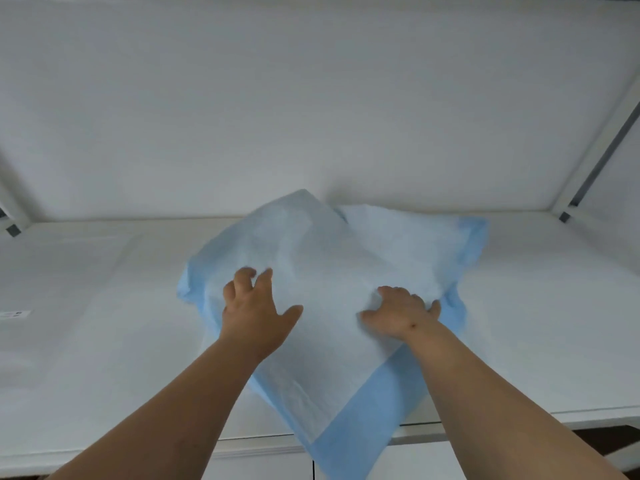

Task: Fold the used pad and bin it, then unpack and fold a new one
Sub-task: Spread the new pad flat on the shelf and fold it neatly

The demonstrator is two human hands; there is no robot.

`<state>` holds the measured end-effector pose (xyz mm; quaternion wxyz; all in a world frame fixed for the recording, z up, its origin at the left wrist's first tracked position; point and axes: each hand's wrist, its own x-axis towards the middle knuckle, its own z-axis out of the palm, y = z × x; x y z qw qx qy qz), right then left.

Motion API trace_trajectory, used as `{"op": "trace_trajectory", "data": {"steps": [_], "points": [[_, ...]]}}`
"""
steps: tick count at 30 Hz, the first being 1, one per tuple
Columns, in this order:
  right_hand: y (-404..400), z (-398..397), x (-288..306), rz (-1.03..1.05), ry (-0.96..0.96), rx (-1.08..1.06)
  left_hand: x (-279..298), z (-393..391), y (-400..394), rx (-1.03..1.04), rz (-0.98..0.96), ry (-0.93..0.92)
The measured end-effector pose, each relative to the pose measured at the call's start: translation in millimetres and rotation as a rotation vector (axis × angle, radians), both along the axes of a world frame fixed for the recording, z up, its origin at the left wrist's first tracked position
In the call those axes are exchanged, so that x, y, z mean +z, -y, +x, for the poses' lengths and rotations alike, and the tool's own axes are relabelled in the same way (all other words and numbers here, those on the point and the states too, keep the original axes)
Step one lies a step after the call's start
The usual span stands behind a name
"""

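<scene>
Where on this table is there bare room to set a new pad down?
Bare tabletop lies right of the blue pad, and more left of it, up to a small label. The middle is crowded: the pad overhangs the front edge under the left hand and right hand.

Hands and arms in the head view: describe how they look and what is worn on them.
Both forearms are bare right to the picture's bottom edge, with no sleeves showing. The left hand and right hand wear no gloves, and no rings, watch or bracelet can be seen. A small dark red mark sits on the back of the right hand near the wrist.
</scene>
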<state>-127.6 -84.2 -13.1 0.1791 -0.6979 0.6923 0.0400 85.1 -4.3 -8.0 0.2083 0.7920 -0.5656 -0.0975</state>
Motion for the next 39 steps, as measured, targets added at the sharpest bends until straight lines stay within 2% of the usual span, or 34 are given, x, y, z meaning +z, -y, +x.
{"op": "trace_trajectory", "data": {"steps": [2,5,9,13,16,19,22,25,28,30,32,34,39], "points": [[-0.6,-1.9,0.0,0.01,-0.006,0.021,-1.3,-0.7,-1.2,-0.111,0.189,0.076],[-2.6,-2.5,-5.7,-0.024,-0.022,0.043,-1.5,-12.6,-8.1,-0.336,0.397,0.09],[-5.1,-2.2,-11.6,-0.141,-0.053,0.079,-6.7,-24.5,-16.2,-0.46,0.454,0.193],[-7.2,-2.8,-12.4,-0.191,-0.158,0.137,-1.3,-24.0,-17.8,-0.525,0.47,0.103],[-9.0,-1.1,-8.9,-0.176,-0.172,0.135,2.0,-21.8,-16.1,-0.521,0.454,-0.021],[-12.6,-2.7,-4.0,-0.16,-0.086,0.089,10.4,-10.7,-13.0,-0.523,0.423,-0.033],[-18.6,-6.9,-3.2,-0.129,-0.121,0.071,23.9,12.4,-9.9,-0.468,0.379,0.174],[-25.8,-5.6,-2.1,-0.108,-0.171,0.124,25.8,36.7,-11.5,-0.224,0.421,0.36],[-30.6,2.7,3.2,-0.088,-0.132,0.152,17.5,52.4,-17.6,-0.063,0.375,0.601],[-33.1,6.7,7.2,-0.062,-0.099,0.161,11.2,50.2,-21.3,-0.064,0.326,0.52],[-36.9,10.5,10.0,-0.037,-0.099,0.187,2.5,37.1,-24.4,-0.172,0.316,0.336],[-42.0,13.7,10.8,-0.035,-0.131,0.222,-2.3,19.9,-30.3,-0.295,0.354,0.251],[-48.3,13.7,6.5,-0.044,-0.173,0.279,8.0,8.9,-38.2,-0.373,0.482,0.296]]}}
